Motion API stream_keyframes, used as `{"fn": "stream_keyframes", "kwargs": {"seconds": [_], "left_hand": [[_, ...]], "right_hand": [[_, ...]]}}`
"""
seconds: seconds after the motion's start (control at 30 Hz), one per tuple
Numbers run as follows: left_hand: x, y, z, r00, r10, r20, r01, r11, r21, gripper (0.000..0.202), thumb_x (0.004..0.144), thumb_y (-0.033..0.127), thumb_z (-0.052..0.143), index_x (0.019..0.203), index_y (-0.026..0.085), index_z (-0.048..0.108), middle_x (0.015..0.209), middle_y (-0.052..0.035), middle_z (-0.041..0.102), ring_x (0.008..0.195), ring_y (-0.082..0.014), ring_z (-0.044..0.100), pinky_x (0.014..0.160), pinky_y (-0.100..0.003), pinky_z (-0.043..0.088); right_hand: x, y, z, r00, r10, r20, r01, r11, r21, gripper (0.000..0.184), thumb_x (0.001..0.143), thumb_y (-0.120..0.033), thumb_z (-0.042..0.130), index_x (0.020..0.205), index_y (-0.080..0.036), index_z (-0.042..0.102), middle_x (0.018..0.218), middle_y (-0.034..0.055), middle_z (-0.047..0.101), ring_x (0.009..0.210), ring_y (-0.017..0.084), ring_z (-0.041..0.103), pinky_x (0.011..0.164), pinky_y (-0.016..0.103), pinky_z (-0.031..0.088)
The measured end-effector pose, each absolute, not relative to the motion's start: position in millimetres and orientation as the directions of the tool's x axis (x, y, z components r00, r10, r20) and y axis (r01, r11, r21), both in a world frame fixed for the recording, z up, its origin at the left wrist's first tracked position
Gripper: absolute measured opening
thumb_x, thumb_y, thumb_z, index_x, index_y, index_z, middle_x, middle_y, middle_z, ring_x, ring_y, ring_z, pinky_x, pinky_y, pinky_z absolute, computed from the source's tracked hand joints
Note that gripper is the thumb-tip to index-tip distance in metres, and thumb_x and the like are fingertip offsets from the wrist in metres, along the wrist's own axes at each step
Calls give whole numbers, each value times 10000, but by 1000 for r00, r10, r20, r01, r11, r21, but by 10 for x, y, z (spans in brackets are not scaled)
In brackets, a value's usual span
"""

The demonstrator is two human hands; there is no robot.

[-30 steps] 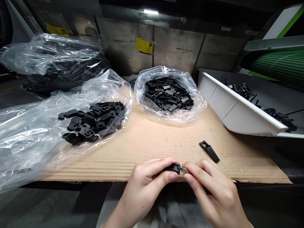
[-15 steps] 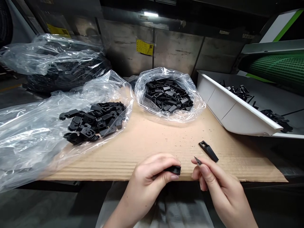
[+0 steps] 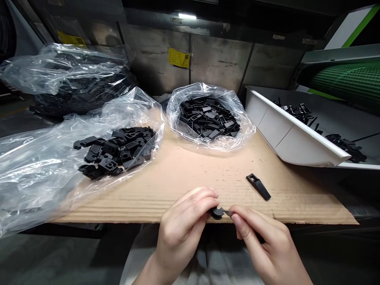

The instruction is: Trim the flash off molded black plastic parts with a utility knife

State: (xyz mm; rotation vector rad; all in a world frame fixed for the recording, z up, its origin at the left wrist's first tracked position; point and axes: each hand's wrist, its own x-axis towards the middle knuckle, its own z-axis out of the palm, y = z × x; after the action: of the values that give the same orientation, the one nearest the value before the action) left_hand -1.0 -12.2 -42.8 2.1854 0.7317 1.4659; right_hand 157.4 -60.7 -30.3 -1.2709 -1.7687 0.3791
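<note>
My left hand (image 3: 185,225) is closed around a black plastic part (image 3: 217,213), whose rounded end sticks out past the fingertips. Between thumb and fingers, my right hand (image 3: 261,237) pinches a small pointed blade (image 3: 228,212). The blade's tip meets the rounded end of the part, or comes very close to it. Most of the blade is covered by my fingers. To the right, a black wedge-shaped piece (image 3: 259,187) with a square hole lies on the cardboard (image 3: 190,174).
An open clear bag (image 3: 210,118) of black pieces stands at the back. At left, another plastic bag (image 3: 59,166) has black parts (image 3: 118,150) in its mouth. A fuller bag (image 3: 80,83) sits behind. On the right is a white tray (image 3: 297,134) holding black parts.
My right hand has moved left, bringing the blade to the black part. My left hand has turned the part, so its rounded end now shows.
</note>
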Motion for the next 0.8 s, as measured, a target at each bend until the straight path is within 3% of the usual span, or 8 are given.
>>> {"fn": "stream_keyframes", "kwargs": {"seconds": [0.2, 0.3, 0.4, 0.5, 0.57, 0.7, 0.8], "left_hand": [[-26, -110, -456, 342, 575, 744, 198, -817, 541, 315, 760, -77, 506, 984, 121, 603, 997, -56, 641, 981, -157, 584, 927, -255, 432], [-31, -112, -456, 355, 576, 737, 198, -816, 542, 325, 762, -75, 503, 1001, 121, 602, 1008, -61, 643, 976, -160, 590, 921, -256, 441], [-35, -118, -442, 362, 585, 726, 198, -809, 553, 319, 771, -59, 501, 998, 138, 605, 1003, -61, 650, 970, -170, 596, 904, -275, 460], [-36, -122, -452, 350, 601, 718, 206, -797, 567, 330, 773, -49, 502, 1010, 159, 599, 1001, -56, 655, 973, -178, 598, 896, -281, 468], [-34, -123, -487, 321, 633, 705, 214, -773, 597, 398, 769, -51, 502, 1090, 176, 558, 1013, -49, 650, 979, -169, 595, 891, -261, 470], [-14, -132, -574, 294, 682, 669, 180, -727, 662, 588, 772, -50, 489, 1278, 228, 379, 1059, -46, 627, 969, -153, 599, 862, -254, 489], [11, -170, -549, 316, 644, 696, 169, -761, 627, 539, 779, -37, 490, 1254, 208, 415, 1046, -63, 632, 978, -164, 592, 871, -266, 480]], "right_hand": [[1648, -574, -235, -154, 904, 398, 587, 408, -699, 149, 850, -123, 438, 838, -207, 560, 637, -37, 542, 539, 75, 511, 529, 165, 396], [1691, -509, -132, -228, 955, 188, 528, 283, -800, 210, 869, -196, 420, 703, -179, 549, 575, -38, 502, 514, 71, 472, 490, 161, 366], [1715, -457, -44, -356, 928, -108, 396, 45, -917, 276, 867, -283, 425, 658, -160, 556, 508, -49, 425, 470, 60, 386, 443, 165, 305], [1723, -482, -24, -441, 867, -232, 244, -133, -961, 234, 823, -301, 494, 687, -148, 609, 475, -56, 428, 439, 45, 347, 431, 162, 283], [1716, -532, -53, -344, 914, -214, 150, -171, -974, 227, 807, -332, 519, 722, -162, 645, 477, -51, 461, 416, 41, 345, 416, 159, 291], [1632, -600, -138, 106, 991, -82, 107, -93, -990, 129, 694, -328, 655, 812, -285, 683, 657, -38, 598, 551, 64, 476, 494, 137, 378], [1531, -586, -172, 186, 982, -43, 99, -63, -993, 118, 647, -295, 686, 764, -298, 676, 684, -47, 598, 617, 72, 496, 537, 122, 391]]}}
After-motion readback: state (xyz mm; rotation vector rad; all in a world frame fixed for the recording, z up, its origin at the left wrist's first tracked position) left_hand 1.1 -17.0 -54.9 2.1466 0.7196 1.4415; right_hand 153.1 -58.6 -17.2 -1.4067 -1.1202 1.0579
